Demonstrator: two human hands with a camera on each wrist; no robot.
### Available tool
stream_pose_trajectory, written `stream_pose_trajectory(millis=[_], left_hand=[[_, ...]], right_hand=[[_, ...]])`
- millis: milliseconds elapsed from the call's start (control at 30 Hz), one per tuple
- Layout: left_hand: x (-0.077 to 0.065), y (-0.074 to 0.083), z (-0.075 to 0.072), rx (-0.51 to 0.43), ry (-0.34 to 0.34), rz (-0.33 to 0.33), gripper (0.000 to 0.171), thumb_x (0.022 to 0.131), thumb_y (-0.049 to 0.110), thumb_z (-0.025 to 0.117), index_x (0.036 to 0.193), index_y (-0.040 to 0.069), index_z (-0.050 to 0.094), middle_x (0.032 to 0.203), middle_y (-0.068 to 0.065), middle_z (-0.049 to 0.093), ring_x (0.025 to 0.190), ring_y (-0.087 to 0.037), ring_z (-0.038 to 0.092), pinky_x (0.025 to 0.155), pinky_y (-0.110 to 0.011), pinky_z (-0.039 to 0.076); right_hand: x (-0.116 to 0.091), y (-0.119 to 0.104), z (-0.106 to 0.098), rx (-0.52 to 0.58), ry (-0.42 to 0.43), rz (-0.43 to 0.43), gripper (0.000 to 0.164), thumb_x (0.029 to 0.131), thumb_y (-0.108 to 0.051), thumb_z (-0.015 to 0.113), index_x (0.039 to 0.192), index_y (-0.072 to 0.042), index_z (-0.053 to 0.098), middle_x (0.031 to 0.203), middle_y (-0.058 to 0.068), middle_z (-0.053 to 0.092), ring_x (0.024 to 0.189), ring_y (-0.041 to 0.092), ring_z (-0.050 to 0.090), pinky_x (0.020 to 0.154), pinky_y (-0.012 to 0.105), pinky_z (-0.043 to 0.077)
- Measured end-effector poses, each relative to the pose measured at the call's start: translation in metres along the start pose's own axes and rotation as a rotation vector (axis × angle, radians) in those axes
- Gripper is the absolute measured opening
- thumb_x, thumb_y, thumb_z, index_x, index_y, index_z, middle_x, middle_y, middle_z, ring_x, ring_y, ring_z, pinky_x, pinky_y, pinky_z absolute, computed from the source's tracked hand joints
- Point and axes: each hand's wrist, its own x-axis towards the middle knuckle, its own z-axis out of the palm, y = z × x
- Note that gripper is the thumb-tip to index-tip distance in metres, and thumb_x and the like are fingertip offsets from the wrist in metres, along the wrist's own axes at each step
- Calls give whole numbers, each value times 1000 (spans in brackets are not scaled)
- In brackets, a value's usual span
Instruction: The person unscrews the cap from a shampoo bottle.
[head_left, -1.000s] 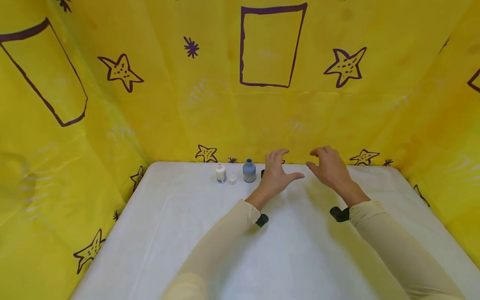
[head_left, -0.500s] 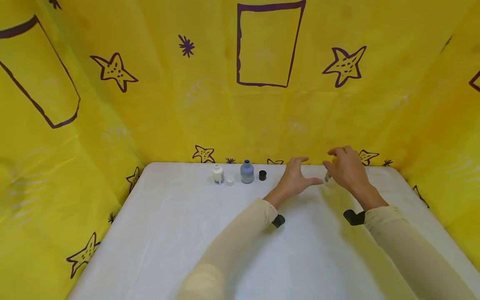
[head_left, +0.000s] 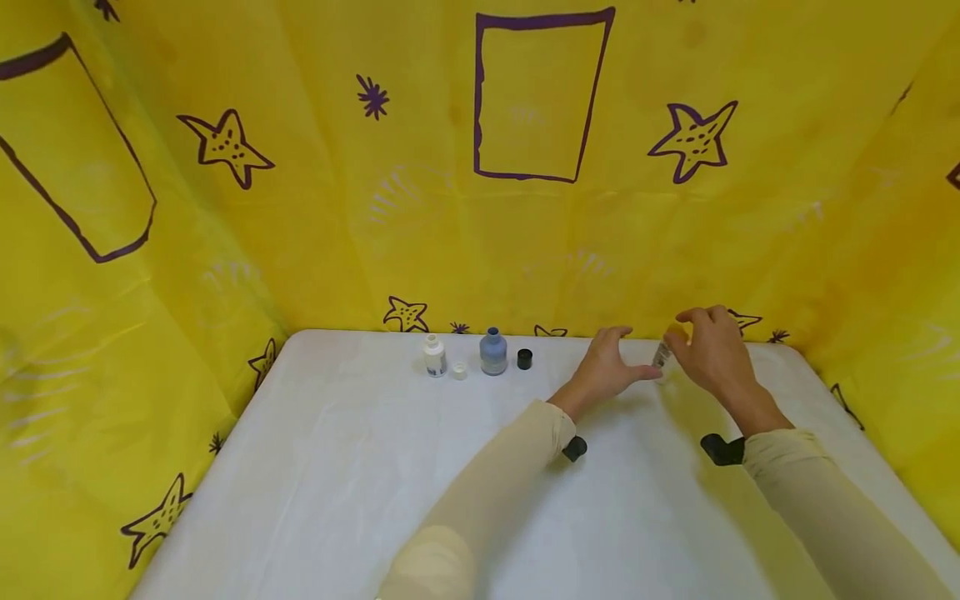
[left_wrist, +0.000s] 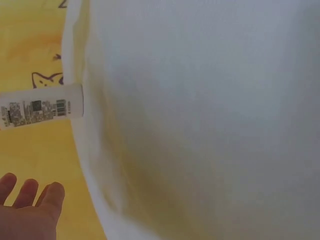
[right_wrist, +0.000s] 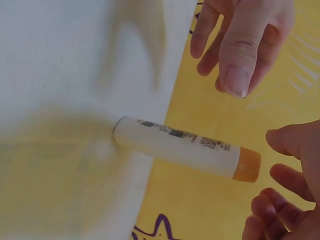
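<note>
Along the far edge of your white counter, left of its middle, you have a white bottle standing nearest the far left corner, a white cap just beside it, then a blue bottle, also upright, and a black cap at the row's right end. Beyond that edge and along both sides you see a yellow sheet bearing purple stars and bursts.

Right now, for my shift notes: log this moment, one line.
white tube: standing on table; left hand: beside tube, empty; right hand: near orange cap, empty
</note>
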Motion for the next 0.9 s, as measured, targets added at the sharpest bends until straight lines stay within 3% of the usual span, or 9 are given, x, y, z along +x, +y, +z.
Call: stream_pose_trajectory(millis=[200,433,700,900], left_hand=[[7,9,2,35,-10,-21,87,82,55,80,154,23,42,155,2,46,140,-16,48,117,-34,43],[17,15,13,48,-50,32,88,84,55,79,154,18,42,156,1,47,142,-16,47,117,-31,42],[22,18,29,32,-82,66,85,86,46,80,156,15,41,155,-1,49,142,-16,49,117,-30,42],[26,17,41,14,-110,96,64,90,42,77,144,21,52,148,5,56,135,-10,55,113,-27,45]], right_hand=[[2,6,6,6,-24,33,52,101,-27,60,133,13,54,127,40,46,111,53,46,91,66,48],[3,12,10,5,-49,44,56,101,-28,63,136,14,51,130,42,48,116,55,45,96,68,46],[2,16,15,20,-81,58,56,102,-28,62,137,14,50,127,38,52,110,52,52,92,64,48],[0,21,17,28,-111,81,59,103,-30,59,138,16,48,126,36,53,114,51,51,97,65,45]])
